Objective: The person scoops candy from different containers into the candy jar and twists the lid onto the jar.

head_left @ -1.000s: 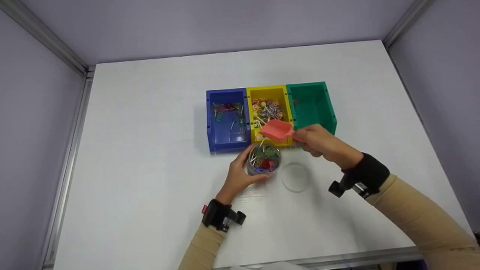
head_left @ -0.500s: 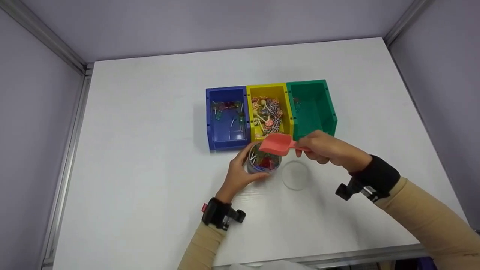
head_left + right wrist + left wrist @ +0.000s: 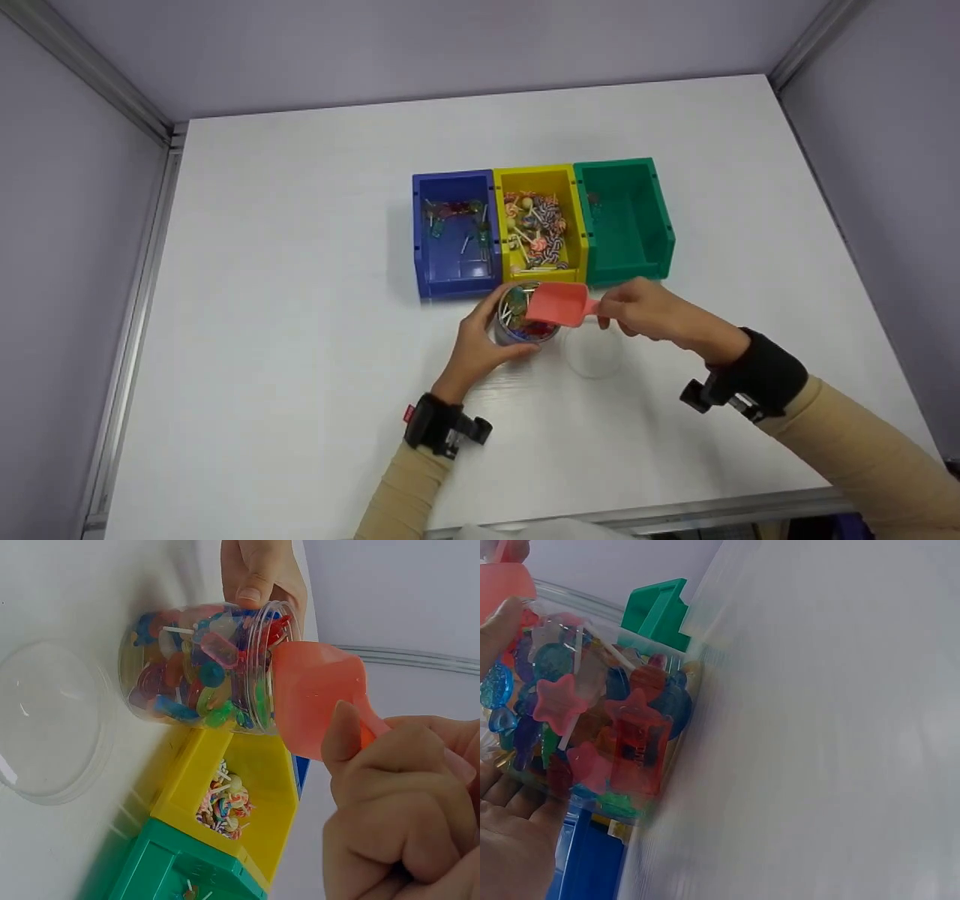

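A clear round jar (image 3: 253, 671) full of colourful translucent candy-like pieces, several on white sticks, stands on the table in front of the bins. My left hand (image 3: 478, 349) holds it from the left, thumb on the near side and fingers round the far side. In my right hand (image 3: 646, 311) is the handle of a pink scoop (image 3: 559, 304). The scoop's blade hangs over the jar's mouth and covers its right part; no pieces show on the blade. In the right wrist view, the blade (image 3: 319, 690) reaches the jar's rim, and the right fingers (image 3: 405, 772) curl round the handle.
Behind the jar three bins stand joined: blue (image 3: 459, 274) with a few translucent pieces, yellow (image 3: 534, 180) with swirled lollipops, green (image 3: 630, 240) with little inside. A clear round lid (image 3: 52, 720) lies on the table (image 3: 300, 315) right of the jar.
My right hand has brought the scoop from the yellow bin's front edge toward me and over the jar, and the blade has turned. The left hand and jar have stayed put.
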The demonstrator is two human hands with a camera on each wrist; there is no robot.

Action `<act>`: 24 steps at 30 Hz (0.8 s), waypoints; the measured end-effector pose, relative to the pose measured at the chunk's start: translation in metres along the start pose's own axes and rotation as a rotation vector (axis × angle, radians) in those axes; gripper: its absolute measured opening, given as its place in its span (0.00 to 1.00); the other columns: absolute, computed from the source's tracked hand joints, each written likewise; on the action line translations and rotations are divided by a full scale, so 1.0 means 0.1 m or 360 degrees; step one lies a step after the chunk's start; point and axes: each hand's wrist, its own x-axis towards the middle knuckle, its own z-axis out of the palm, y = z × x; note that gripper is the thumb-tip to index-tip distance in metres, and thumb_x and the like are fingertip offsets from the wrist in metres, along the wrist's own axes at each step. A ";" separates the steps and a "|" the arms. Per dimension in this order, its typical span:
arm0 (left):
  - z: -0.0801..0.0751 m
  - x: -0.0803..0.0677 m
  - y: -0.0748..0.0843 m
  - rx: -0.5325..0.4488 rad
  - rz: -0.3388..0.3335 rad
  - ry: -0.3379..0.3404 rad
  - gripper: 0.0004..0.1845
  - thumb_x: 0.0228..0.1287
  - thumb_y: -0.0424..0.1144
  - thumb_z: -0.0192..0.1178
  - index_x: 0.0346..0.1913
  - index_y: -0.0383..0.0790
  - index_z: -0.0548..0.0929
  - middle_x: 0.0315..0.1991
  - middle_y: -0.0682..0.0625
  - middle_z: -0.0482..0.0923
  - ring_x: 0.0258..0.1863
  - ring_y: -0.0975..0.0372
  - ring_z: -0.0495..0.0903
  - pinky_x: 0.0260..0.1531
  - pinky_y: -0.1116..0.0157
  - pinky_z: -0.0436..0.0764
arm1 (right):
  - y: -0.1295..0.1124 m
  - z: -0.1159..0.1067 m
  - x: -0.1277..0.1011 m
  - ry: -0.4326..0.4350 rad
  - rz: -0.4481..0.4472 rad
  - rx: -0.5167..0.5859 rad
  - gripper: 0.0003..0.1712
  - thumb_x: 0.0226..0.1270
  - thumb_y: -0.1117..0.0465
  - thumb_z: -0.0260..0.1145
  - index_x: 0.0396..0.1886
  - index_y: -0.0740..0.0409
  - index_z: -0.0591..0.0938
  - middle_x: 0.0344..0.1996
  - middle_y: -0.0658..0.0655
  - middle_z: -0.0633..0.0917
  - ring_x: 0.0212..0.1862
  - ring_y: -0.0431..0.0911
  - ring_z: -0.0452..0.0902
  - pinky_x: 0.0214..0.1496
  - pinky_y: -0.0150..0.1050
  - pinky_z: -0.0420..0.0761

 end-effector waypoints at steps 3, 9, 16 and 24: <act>0.00 0.00 -0.01 0.0001 0.0008 0.0007 0.53 0.42 0.45 0.79 0.73 0.43 0.62 0.71 0.44 0.66 0.72 0.53 0.65 0.72 0.58 0.68 | 0.02 -0.04 -0.01 0.0001 -0.0105 -0.0060 0.19 0.75 0.56 0.50 0.35 0.64 0.82 0.12 0.47 0.64 0.16 0.40 0.57 0.19 0.29 0.58; -0.01 0.01 -0.01 -0.0013 0.0005 0.0021 0.53 0.41 0.44 0.79 0.72 0.45 0.63 0.71 0.45 0.67 0.71 0.54 0.66 0.72 0.58 0.68 | 0.10 -0.14 0.02 0.0035 -0.0425 -0.0296 0.16 0.72 0.59 0.55 0.35 0.64 0.85 0.14 0.48 0.65 0.16 0.34 0.57 0.19 0.27 0.58; 0.00 0.00 -0.01 -0.0018 -0.0012 0.0020 0.53 0.40 0.47 0.79 0.72 0.47 0.64 0.71 0.46 0.67 0.72 0.55 0.66 0.72 0.60 0.67 | 0.17 -0.20 0.12 -0.0002 -0.0493 -0.0396 0.14 0.71 0.59 0.57 0.37 0.62 0.86 0.16 0.50 0.70 0.20 0.34 0.60 0.21 0.27 0.60; 0.00 -0.03 0.00 -0.0036 -0.0006 0.0025 0.53 0.39 0.43 0.80 0.72 0.45 0.64 0.71 0.45 0.66 0.72 0.53 0.65 0.73 0.60 0.66 | 0.22 -0.18 0.17 0.0073 -0.0533 -0.0451 0.13 0.70 0.60 0.58 0.39 0.63 0.86 0.16 0.52 0.74 0.19 0.34 0.61 0.20 0.26 0.61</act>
